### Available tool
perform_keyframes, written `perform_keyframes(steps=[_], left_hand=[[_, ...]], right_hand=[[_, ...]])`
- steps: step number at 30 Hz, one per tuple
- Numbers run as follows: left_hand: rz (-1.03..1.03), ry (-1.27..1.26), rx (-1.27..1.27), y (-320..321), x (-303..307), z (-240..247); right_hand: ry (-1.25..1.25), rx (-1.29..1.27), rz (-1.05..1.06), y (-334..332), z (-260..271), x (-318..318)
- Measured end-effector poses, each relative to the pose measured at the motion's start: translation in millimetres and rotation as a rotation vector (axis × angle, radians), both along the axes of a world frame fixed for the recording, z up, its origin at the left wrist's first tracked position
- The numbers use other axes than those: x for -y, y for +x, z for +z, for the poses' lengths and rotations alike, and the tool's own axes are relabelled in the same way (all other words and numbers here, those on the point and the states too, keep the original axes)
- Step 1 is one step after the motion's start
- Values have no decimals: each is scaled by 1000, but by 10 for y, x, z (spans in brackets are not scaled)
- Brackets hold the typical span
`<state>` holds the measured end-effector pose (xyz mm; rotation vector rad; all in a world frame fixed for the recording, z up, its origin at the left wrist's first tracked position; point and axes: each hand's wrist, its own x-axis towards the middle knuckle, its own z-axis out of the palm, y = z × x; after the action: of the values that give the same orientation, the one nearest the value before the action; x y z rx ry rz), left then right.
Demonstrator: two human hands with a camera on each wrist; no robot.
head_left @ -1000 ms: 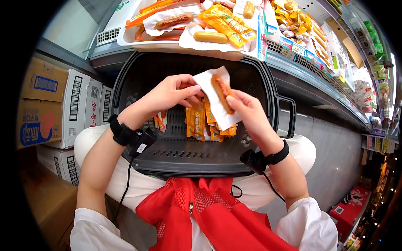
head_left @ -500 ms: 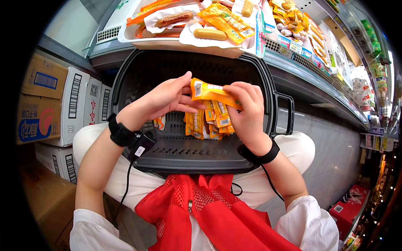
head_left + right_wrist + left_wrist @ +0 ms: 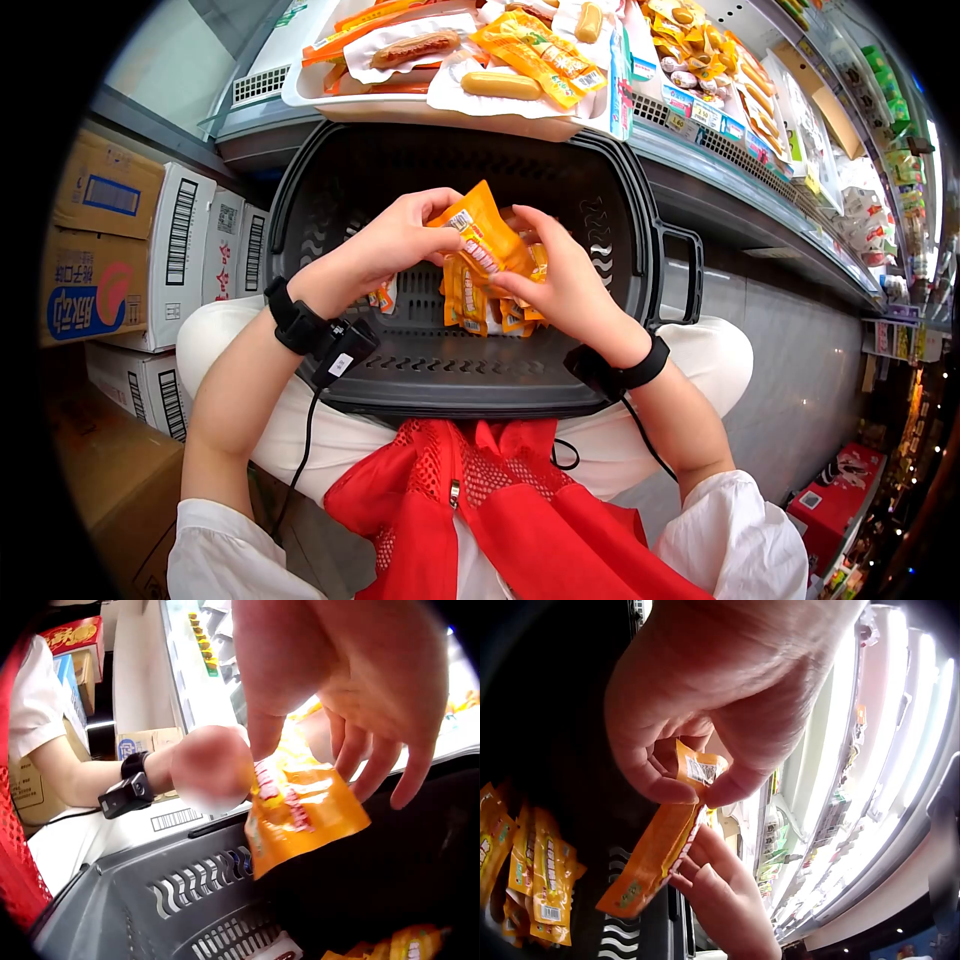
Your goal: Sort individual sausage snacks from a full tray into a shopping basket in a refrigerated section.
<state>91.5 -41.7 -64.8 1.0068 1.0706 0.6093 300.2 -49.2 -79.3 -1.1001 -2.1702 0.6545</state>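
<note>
A packaged sausage in an orange wrapper (image 3: 482, 235) is held over the black basket (image 3: 445, 395), its printed side up. My left hand (image 3: 405, 237) pinches one end between thumb and fingers, plain in the left wrist view, where the wrapper (image 3: 656, 855) slants down from the fingertips. My right hand (image 3: 562, 275) has its thumb on the wrapper's near side and its fingers round the far side. Below, several similar orange packets (image 3: 462, 300) lie together on the basket floor. Another small packet (image 3: 383, 295) lies left of them, partly hidden by my left arm.
A white tray (image 3: 545, 128) of packaged sausages stands on the shelf beyond the basket. More snack packs (image 3: 695, 50) fill the shelf to the right. Cardboard boxes (image 3: 180, 258) are stacked at the left. The basket handle (image 3: 690, 275) sticks out on the right.
The packaged sausage has turned from its white side, with the sausage showing, to its orange printed side. My left hand, beside it before, now pinches its end along with the right hand.
</note>
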Motion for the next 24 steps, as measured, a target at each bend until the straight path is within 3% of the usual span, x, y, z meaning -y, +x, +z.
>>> perform_keyframes(steps=[2,4,7,8,11,12,14,20,24], left_hand=[[-120,32,-77,-35,-31,-32],[-99,19,-40,-26,-25,-44],[-115,22,96,-29,-16,-61],[-102,20,100,-28,-15,-94],[33,7,140,-21,-12,-129],[50,7,145,-22,-23,-126],[-118,-153,25,-28,-32,-134],[-141,40,-19,-79,-34,-255],[-134,126,-250,-172,-66,-18]], right_hand=[[-663,-136,11,27,-9,-34],[-763,-147,14,39,-28,-53],[-1103,-337,46,-26,124,-13],[-1108,-327,55,-37,99,12],[-1234,-747,-1,-92,5,91],[-1241,-733,9,-112,-13,128],[-1179,-992,-107,-145,-54,181],[-1197,-1014,-288,-77,-134,108],[-1075,-1106,-403,111,-226,-162]])
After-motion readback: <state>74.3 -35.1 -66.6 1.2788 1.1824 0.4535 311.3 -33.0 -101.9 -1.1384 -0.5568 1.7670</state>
